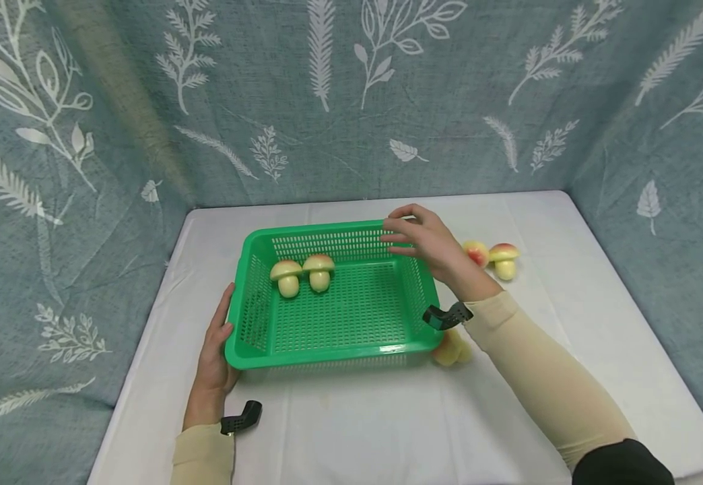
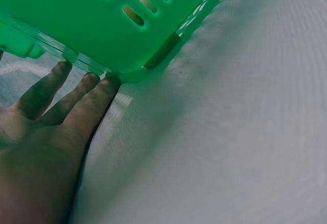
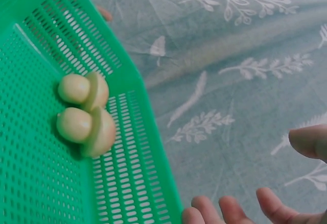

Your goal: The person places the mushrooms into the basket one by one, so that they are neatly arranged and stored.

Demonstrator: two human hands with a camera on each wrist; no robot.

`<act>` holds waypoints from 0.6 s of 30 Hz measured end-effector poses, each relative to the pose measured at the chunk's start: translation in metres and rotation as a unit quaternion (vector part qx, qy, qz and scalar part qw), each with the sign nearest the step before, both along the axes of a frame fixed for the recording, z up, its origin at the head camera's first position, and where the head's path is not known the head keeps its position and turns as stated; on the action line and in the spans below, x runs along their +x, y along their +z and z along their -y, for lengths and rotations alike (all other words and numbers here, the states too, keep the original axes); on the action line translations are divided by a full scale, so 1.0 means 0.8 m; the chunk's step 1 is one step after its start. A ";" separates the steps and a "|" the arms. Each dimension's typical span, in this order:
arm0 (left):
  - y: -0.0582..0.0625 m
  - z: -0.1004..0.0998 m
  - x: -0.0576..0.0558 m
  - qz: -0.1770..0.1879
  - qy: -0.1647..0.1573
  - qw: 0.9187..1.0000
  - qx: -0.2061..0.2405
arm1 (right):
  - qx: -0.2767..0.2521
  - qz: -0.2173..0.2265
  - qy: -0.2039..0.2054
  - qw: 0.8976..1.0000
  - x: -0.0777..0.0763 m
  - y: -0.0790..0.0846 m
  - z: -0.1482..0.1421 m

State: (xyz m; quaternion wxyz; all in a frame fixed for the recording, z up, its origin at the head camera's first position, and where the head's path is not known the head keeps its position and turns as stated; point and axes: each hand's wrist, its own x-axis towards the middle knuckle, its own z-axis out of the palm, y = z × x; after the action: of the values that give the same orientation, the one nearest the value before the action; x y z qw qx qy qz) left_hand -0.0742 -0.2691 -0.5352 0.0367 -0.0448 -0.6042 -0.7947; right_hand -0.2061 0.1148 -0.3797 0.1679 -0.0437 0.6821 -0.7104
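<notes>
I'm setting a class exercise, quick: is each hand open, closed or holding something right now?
Left hand: open, its nearly straight fingers against the basket's left side.
Right hand: open, holding nothing, by the basket's far right corner.

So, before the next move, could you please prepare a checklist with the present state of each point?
1. Left fingers touching the green basket: ok.
2. Right fingers free: ok, they hold nothing visible.
3. Two mushrooms inside the basket, side by side: ok.
4. Things outside it fully in view: not ok; a third mushroom shows clearly, but the red-yellow piece beside it and the yellow shape near the basket's corner are partly hidden.
5. Basket sitting flat: cannot tell.
</notes>
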 end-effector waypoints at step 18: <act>-0.001 -0.004 0.004 -0.008 0.001 1.000 0.002 | -0.014 -0.012 0.006 1.000 0.006 0.001 -0.032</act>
State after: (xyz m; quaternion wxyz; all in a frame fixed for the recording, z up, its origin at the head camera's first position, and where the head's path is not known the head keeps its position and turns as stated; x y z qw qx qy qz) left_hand -0.0710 -0.2658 -0.5360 0.0424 -0.0510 -0.6022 -0.7956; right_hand -0.2016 0.1402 -0.3789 0.1638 -0.0585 0.6737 -0.7182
